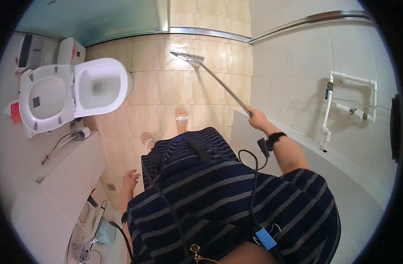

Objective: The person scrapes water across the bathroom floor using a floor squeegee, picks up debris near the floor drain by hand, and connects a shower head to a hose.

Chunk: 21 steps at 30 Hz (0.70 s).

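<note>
My right hand (257, 119) is closed round the upper end of a grey long-handled floor squeegee (223, 83). The pole slants away to the far left, and its wide, flat, roughly triangular head rests on the beige tiled floor (148, 83). Around the head the tiles look wet and shiny. At my left side hangs my left hand (131, 179), empty, with its fingers loosely bent and apart. It is nearest to the floor beside the vanity. My feet, in light sandals (181, 118), stand on the tiles behind the squeegee head.
A white toilet (100, 82) with its lid raised stands at left. Near left is a washbasin with a tap (85, 254). A metal door track (210, 32) and glass panel (100, 20) border the far side. White pipes (328, 105) run along the right wall above a bathtub-like ledge (272, 143).
</note>
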### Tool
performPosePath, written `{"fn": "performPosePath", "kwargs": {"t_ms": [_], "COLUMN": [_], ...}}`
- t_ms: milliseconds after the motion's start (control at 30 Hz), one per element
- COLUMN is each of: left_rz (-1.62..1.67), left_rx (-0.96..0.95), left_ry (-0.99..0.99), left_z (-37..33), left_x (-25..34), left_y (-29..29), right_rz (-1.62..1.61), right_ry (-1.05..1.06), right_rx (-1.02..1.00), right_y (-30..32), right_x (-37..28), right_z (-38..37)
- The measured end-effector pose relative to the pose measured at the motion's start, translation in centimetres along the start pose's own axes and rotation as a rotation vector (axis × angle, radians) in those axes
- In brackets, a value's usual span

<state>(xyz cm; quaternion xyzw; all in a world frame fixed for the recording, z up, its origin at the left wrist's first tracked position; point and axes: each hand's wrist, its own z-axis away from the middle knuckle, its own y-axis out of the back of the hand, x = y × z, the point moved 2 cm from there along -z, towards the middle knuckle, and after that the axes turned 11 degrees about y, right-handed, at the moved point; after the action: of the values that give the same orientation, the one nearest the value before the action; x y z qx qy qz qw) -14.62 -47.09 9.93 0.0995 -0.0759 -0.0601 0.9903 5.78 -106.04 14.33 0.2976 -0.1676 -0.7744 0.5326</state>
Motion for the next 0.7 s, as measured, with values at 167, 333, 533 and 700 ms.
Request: {"fn": "performPosePath", "kwargs": {"t_ms": [167, 333, 533, 700], "left_rz": [-0.013, -0.213, -0.258, -0.249], "left_rx": [0.037, -0.044, 0.072, 0.031], "left_ry": [-0.012, -0.076, -0.177, -0.225], "left_z": [-1.1, -2.3, -3.8, -6.9], "left_x": [0.8, 4.9, 11.8, 17.8], "left_y": [-1.1, -1.7, -1.3, -1.3], "right_rz": [-0.449, -0.771, -0.817, -0.649], "right_ry": [-0.23, -0.344, -0.128, -0.312], "right_rx": [0.086, 0.412, 0.204, 0.156], "right_y": [-2.5, -1.5, 10.6, 10.6], "right_x": [0.6, 6.1, 2.5, -1.6], "right_z": [6.1, -0.9, -7.8, -12.9]}}
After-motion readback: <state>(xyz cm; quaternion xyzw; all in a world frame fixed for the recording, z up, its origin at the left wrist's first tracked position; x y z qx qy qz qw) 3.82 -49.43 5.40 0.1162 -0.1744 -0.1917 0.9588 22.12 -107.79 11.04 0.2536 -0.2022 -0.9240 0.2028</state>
